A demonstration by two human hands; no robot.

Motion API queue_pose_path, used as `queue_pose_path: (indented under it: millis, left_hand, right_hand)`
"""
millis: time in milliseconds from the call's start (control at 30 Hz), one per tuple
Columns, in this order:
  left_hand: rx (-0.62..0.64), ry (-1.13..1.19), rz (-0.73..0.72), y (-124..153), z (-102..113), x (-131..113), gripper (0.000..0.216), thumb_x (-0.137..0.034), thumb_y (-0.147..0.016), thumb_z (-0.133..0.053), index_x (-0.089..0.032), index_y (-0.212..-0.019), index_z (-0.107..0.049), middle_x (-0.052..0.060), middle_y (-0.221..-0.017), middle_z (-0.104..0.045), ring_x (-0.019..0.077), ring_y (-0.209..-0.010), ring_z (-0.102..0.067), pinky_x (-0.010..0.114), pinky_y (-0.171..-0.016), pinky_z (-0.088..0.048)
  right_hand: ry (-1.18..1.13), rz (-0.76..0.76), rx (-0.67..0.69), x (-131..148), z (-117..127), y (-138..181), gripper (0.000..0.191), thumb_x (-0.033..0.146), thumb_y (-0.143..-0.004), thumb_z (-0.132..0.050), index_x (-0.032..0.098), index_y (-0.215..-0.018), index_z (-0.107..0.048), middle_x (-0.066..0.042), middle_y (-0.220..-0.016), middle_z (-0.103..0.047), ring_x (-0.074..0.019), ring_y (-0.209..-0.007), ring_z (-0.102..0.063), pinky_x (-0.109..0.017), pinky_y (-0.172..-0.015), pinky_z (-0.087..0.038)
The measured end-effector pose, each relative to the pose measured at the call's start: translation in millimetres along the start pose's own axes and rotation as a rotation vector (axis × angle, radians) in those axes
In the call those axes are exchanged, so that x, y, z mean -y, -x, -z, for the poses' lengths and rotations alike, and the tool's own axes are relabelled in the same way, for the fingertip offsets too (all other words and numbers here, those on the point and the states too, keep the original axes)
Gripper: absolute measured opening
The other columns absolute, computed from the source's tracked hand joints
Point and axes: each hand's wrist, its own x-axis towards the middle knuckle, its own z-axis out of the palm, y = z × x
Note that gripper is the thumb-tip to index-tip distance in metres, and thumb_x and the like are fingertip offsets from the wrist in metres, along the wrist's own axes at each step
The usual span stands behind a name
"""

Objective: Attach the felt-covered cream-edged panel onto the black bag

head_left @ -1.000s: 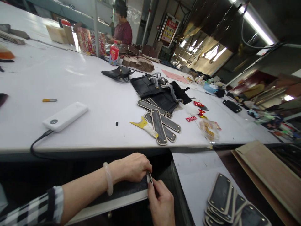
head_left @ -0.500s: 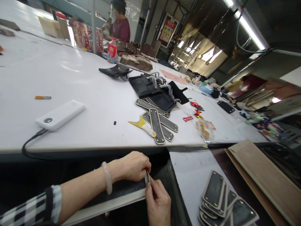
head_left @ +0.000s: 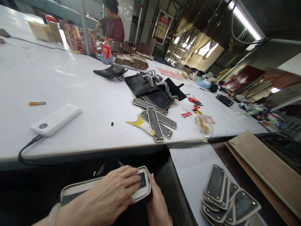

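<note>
A long, round-cornered bag piece (head_left: 144, 195), dark in the middle with an off-white edge, lies across my lap area below the table's front edge. My left hand (head_left: 117, 188) rests over it with fingers stretched out and lying flat near its right end, covering much of the middle. Cupped round that right end, my right hand (head_left: 157, 201) grips the piece along the edge; some of its fingers are hidden underneath. A dark loop with a small gold-coloured fitting shows behind the piece.
On the white table (head_left: 70, 131) lie a power bank (head_left: 56, 119) with a cable, a yellow-and-white scraper-like piece (head_left: 142, 125), black strips (head_left: 155, 124) and black handbags (head_left: 150, 86). More edged strips (head_left: 218, 188) are stacked at right beside a brown board (head_left: 263, 169). A person (head_left: 114, 26) sits across the table.
The piece has turned so its edged face shows. My left hand has gone from a pinch at the edge to lying flat on it; my right hand now cups the end.
</note>
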Motion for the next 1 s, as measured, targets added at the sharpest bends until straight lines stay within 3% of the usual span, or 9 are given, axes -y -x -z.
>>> queue_pose_path:
  millis: [133, 233, 400, 567, 667, 1000]
  left_hand:
    - [0.081, -0.085, -0.035, 10, 0, -2, 0.045, -0.029, -0.098, -0.045, -0.022, -0.143, -0.04, 0.005, -0.146, -0.048, 0.0193, -0.143, -0.027, 0.038, -0.121, -0.006]
    - [0.123, -0.072, -0.02, 8, 3, -2, 0.046, -0.031, -0.099, -0.045, -0.023, -0.144, -0.038, 0.004, -0.147, -0.046, 0.0188, -0.145, -0.021, 0.039, -0.121, 0.001]
    - [0.167, -0.003, 0.065, 2, 4, 1, 0.05, -0.028, -0.094, -0.054, -0.026, -0.142, -0.042, 0.003, -0.145, -0.048, 0.0221, -0.142, -0.028, 0.044, -0.121, -0.008]
    - [0.106, 0.072, 0.055, 9, -1, 7, 0.055, -0.035, -0.089, -0.062, -0.027, -0.14, -0.046, 0.002, -0.141, -0.052, 0.0249, -0.141, -0.031, 0.046, -0.121, -0.01]
    - [0.035, 0.105, 0.059, 15, -2, 6, 0.061, -0.035, -0.087, -0.064, -0.027, -0.143, -0.041, 0.003, -0.14, -0.054, 0.0245, -0.14, -0.032, 0.044, -0.121, -0.012]
    - [-0.021, 0.176, 0.041, 20, -16, 13, 0.067, -0.036, -0.079, -0.074, -0.018, -0.138, -0.049, 0.01, -0.141, -0.051, 0.0285, -0.141, -0.029, 0.05, -0.122, -0.013]
  right_hand:
    - [-0.139, -0.078, 0.102, 4, -1, -1, 0.053, 0.057, -0.08, -0.068, 0.022, -0.12, -0.066, -0.006, -0.122, -0.066, -0.0274, -0.125, -0.049, -0.04, -0.107, -0.037]
    - [-0.127, -0.059, 0.127, 6, 1, -1, 0.054, 0.056, -0.081, -0.067, 0.021, -0.123, -0.064, -0.006, -0.124, -0.065, -0.0277, -0.125, -0.05, -0.042, -0.109, -0.034]
    - [-0.001, 0.011, 0.128, 3, 6, -3, 0.055, 0.057, -0.083, -0.064, 0.021, -0.124, -0.063, -0.008, -0.129, -0.061, -0.0287, -0.127, -0.048, -0.045, -0.111, -0.031]
    - [0.257, 0.053, 0.015, 7, 17, -2, 0.056, 0.061, -0.082, -0.064, 0.021, -0.121, -0.065, -0.007, -0.134, -0.058, -0.0267, -0.134, -0.04, -0.041, -0.114, -0.027]
    - [0.385, 0.067, 0.021, 13, 20, 0, 0.055, 0.062, -0.082, -0.062, 0.023, -0.122, -0.065, -0.007, -0.134, -0.057, -0.0256, -0.133, -0.041, -0.039, -0.115, -0.026]
    - [0.835, 0.101, 0.008, 42, -8, 2, 0.072, 0.075, -0.074, -0.058, 0.022, -0.121, -0.066, -0.008, -0.13, -0.061, -0.0294, -0.13, -0.045, -0.042, -0.115, -0.028]
